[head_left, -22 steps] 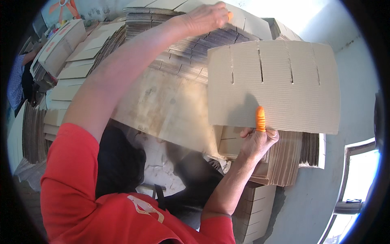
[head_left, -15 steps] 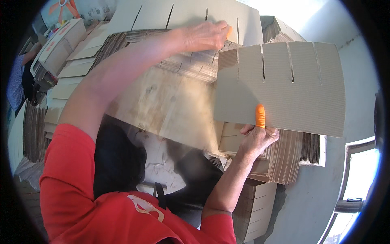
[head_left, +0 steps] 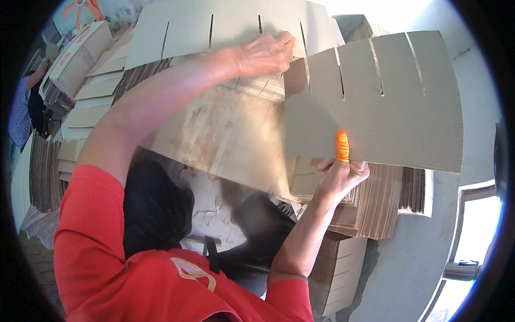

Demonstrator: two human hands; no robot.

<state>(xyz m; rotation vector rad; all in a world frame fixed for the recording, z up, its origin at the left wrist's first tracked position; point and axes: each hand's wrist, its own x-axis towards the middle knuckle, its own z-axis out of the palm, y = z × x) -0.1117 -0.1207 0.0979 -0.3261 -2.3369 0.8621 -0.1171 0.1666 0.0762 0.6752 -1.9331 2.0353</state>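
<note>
1. Red fabric covers the person's shirt [head_left: 161, 284] along the lower edge, with bent dark-clothed legs beyond it, below the work surface.
2. Right forearm [head_left: 300, 244] rises from the lower edge, leaning rightward, and ends at the right hand [head_left: 346, 176]. This hand pinches the near edge of a slotted cardboard sheet [head_left: 386, 123]; one digit, capped with an orange finger cover [head_left: 342, 146], presses flat on its face while the other fingers fold beneath.
3. That sheet tilts, its slots opening at the far edge. Its right side reaches across the wall in view; I cannot tell how much room lies between.
4. Under it stands a right stack [head_left: 378, 198] of cardboard.
5. Bare wooden board [head_left: 214, 129] spreads between the arms, open room in the middle, its near edge slanting down rightward.
6. Left arm [head_left: 155, 102] swings up and across this board, elbow out to the left. The left hand [head_left: 265, 55] is curled, gripping the near edge of a pale slotted sheet [head_left: 230, 21]; most fingertips are hidden. The two sheets overlap in view near this hand; contact cannot be told.
7. Beyond the board lies a back stack [head_left: 263, 88]; layered cardboard pieces [head_left: 88, 115] crowd the left side.
8. Farther off are a white box [head_left: 80, 59], another person [head_left: 20, 118] and an orange fan [head_left: 83, 11].
</note>
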